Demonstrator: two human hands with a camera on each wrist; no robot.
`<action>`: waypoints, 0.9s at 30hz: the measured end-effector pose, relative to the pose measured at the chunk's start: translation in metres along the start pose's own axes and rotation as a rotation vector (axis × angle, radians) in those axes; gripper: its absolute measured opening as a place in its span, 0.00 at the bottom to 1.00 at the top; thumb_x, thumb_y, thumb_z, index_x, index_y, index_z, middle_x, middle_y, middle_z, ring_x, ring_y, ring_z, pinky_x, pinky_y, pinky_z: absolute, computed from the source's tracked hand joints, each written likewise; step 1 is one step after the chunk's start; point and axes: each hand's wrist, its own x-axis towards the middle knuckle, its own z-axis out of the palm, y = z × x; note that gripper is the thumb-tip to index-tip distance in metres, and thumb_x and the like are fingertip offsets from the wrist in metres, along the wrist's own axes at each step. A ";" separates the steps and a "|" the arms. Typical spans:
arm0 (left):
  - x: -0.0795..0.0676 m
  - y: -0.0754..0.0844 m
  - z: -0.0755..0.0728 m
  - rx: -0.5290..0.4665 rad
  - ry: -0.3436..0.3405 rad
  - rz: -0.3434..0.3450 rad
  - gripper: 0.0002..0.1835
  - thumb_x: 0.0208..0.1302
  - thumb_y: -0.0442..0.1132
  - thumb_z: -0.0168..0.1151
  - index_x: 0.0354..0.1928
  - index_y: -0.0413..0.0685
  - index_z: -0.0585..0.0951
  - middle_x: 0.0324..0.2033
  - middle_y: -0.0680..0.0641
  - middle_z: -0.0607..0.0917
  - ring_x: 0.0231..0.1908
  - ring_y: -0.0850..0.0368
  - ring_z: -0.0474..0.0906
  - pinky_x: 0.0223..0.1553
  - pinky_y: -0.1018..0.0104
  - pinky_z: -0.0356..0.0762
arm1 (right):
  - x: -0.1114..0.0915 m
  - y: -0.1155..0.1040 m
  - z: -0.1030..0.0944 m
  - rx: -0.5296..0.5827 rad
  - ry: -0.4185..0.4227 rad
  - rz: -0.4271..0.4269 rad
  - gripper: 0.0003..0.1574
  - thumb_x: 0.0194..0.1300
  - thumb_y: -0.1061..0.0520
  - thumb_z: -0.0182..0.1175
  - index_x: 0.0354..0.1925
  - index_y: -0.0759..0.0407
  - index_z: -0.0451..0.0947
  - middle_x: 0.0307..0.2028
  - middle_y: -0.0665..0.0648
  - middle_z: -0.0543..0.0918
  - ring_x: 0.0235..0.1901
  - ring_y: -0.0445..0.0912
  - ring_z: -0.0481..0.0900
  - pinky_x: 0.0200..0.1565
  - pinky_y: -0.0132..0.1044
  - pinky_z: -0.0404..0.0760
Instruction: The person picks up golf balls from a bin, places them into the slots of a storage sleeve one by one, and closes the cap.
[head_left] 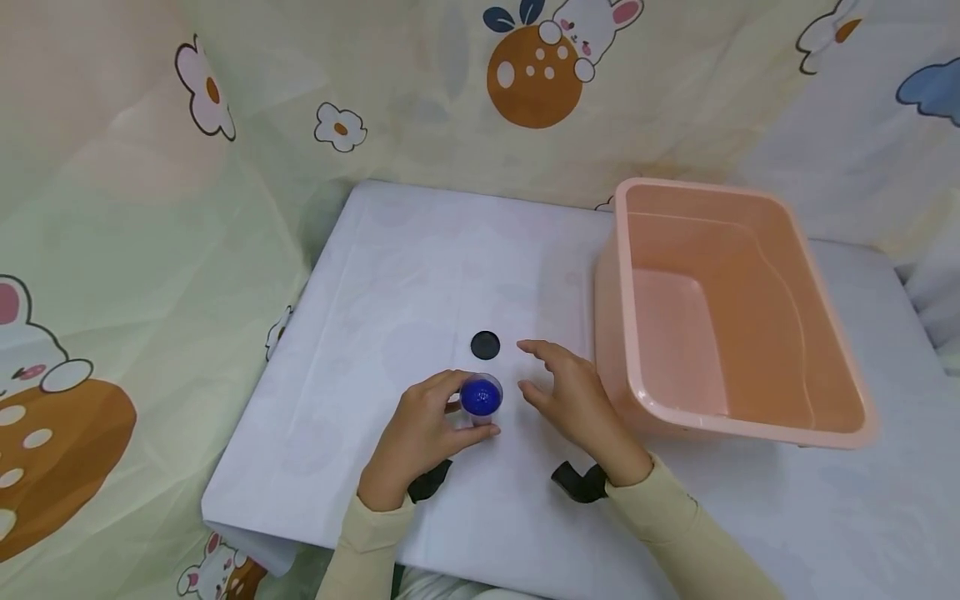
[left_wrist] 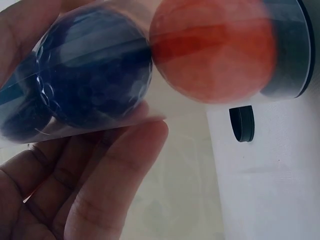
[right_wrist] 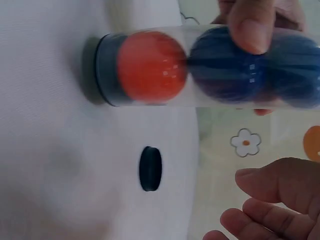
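In the head view my left hand (head_left: 422,429) grips a clear plastic tube (right_wrist: 187,95), thumb on one side and fingers on the other. It stands upright, its dark base at or just above the table. An orange ball (right_wrist: 151,66) lies lowest inside, with a dimpled blue ball (right_wrist: 225,65) above it and another blue ball (head_left: 481,397) at the top. My right hand (head_left: 577,400) hovers to the tube's right, fingers apart, touching nothing. A round black cap (head_left: 485,345) lies on the table just beyond the tube.
A large pink plastic tub (head_left: 636,358) stands on the right of the white-covered table (head_left: 390,300). Behind and to the left hangs a printed cloth (head_left: 262,167). Black straps (head_left: 581,482) show at both wrists.
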 end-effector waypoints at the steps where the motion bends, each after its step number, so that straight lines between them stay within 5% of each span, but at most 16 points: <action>1: 0.000 0.000 0.000 0.001 0.001 0.002 0.32 0.47 0.38 0.92 0.54 0.38 0.86 0.45 0.46 0.91 0.45 0.52 0.89 0.45 0.62 0.92 | 0.003 0.003 0.004 0.003 -0.005 0.015 0.32 0.66 0.67 0.74 0.67 0.67 0.80 0.63 0.67 0.85 0.61 0.64 0.84 0.62 0.61 0.84; 10: -0.001 -0.004 -0.001 -0.018 -0.005 0.000 0.32 0.48 0.38 0.91 0.55 0.38 0.85 0.46 0.45 0.91 0.46 0.51 0.89 0.46 0.64 0.91 | 0.033 0.020 0.034 0.006 -0.015 0.053 0.34 0.64 0.67 0.76 0.67 0.69 0.80 0.64 0.68 0.84 0.67 0.64 0.80 0.70 0.59 0.78; 17: -0.002 -0.009 -0.001 -0.027 -0.004 0.006 0.31 0.49 0.38 0.91 0.54 0.38 0.85 0.46 0.46 0.91 0.45 0.52 0.89 0.45 0.64 0.92 | 0.055 0.020 0.045 -0.060 -0.117 0.064 0.37 0.64 0.63 0.78 0.69 0.67 0.79 0.64 0.66 0.85 0.66 0.65 0.80 0.70 0.61 0.77; 27: -0.004 -0.012 -0.002 -0.047 0.002 0.006 0.31 0.49 0.38 0.90 0.54 0.38 0.85 0.46 0.46 0.91 0.45 0.52 0.89 0.45 0.61 0.92 | 0.075 0.022 0.055 -0.145 -0.157 0.054 0.39 0.62 0.64 0.79 0.69 0.69 0.79 0.65 0.66 0.84 0.64 0.65 0.78 0.69 0.56 0.78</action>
